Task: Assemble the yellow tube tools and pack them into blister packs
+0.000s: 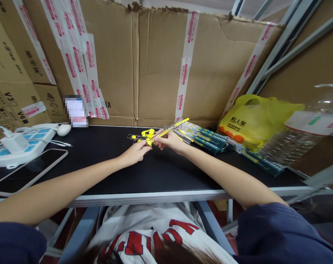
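Observation:
Both my hands meet over the middle of the black table [122, 168]. My left hand [137, 152] pinches the small yellow end piece of a slim stick. My right hand [173, 141] closes around the middle of this yellow and clear stick [180, 123], which slants up to the right. Its exact kind is unclear. Just behind my left fingers lies a small heap of yellow pieces with thin wire parts [147, 134]. Thin metal rods with yellow parts [184, 135] lie beyond my right hand, partly hidden by it.
Dark green printed packs [210, 139] lie to the right, before a yellow plastic bag [254, 117] and a large clear bottle [300, 128]. On the left are a phone [31, 170], a power strip [40, 141] and a white rounded case [64, 129]. Cardboard [158, 66] walls the back.

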Demonstrator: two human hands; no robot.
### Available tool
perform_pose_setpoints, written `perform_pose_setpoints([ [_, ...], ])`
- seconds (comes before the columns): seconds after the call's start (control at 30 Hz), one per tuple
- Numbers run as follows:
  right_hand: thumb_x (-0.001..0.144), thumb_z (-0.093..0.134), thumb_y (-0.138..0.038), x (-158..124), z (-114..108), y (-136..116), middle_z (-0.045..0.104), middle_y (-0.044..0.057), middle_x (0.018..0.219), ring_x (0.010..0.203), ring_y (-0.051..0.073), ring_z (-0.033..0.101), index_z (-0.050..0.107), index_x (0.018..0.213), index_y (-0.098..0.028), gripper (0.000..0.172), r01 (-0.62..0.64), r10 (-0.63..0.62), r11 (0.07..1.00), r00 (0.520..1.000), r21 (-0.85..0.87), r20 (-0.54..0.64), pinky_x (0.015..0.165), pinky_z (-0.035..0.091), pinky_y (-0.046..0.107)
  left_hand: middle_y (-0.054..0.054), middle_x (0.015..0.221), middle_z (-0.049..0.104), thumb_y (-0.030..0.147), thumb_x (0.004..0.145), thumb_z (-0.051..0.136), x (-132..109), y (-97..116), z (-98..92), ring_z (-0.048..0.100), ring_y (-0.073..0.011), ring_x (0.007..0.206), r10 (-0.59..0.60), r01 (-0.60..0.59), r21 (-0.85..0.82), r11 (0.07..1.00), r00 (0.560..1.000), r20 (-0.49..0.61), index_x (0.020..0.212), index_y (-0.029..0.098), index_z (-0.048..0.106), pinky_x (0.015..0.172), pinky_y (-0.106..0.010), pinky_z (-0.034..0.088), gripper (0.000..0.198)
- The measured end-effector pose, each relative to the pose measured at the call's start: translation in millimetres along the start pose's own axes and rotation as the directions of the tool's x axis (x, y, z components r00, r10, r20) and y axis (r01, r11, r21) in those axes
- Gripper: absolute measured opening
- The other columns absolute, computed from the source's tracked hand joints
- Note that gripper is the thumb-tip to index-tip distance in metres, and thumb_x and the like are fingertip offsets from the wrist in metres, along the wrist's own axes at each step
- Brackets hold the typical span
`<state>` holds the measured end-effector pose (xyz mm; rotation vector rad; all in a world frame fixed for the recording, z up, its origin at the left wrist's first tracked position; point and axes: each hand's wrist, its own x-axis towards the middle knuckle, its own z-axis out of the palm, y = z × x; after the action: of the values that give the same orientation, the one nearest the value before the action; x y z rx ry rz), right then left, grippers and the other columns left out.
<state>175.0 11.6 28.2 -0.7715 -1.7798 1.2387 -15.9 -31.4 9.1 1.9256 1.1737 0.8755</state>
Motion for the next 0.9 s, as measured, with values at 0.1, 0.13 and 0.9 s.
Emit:
perform_pose_setpoints([
  [0.1,0.061,0.085,-0.044,-1.5,3.2,-0.2,0.063,-0.002,0.062,0.050,0.008,0.054,0.062,0.082,-0.015,0.042,0.018,-0.018,1.000,1.000,0.006,-0.004,0.045,0.048,0.021,0.007,0.068,0.039,0.046,0.096,0.041,-0.4,2.7,4.8,0.034,-0.0040,0.036,-0.123,0.124,-0.133,0.983,0.992,0.013,0.089,0.020,0.048,0.034,-0.018,0.023,0.028],
  [0.13,0.060,0.085,-0.044,-2.4,5.3,0.0,0.063,-0.002,0.063,0.051,0.008,0.055,0.063,0.083,-0.015,0.043,0.023,-0.023,1.000,1.000,0.004,0.007,0.045,0.048,0.021,0.007,0.068,0.037,0.050,0.097,0.038,-0.9,3.9,5.7,0.032,-0.0034,0.036,-0.149,0.149,-0.155,0.977,0.989,0.010,0.091,0.020,0.047,0.033,-0.017,0.020,0.032],
  [0.9,0.076,0.053,-0.014,15.0,-51.7,17.5,0.061,-0.001,0.073,0.064,0.012,0.053,0.061,0.091,-0.016,0.018,0.072,-0.234,0.655,0.966,-0.752,-0.111,0.062,0.039,0.025,0.011,0.056,0.028,0.054,0.089,0.056,21.5,-15.0,-39.2,0.024,-0.0010,0.034,-0.165,-0.004,-0.425,0.905,0.919,-0.359,0.073,0.021,0.039,0.032,-0.012,0.015,0.040],
])
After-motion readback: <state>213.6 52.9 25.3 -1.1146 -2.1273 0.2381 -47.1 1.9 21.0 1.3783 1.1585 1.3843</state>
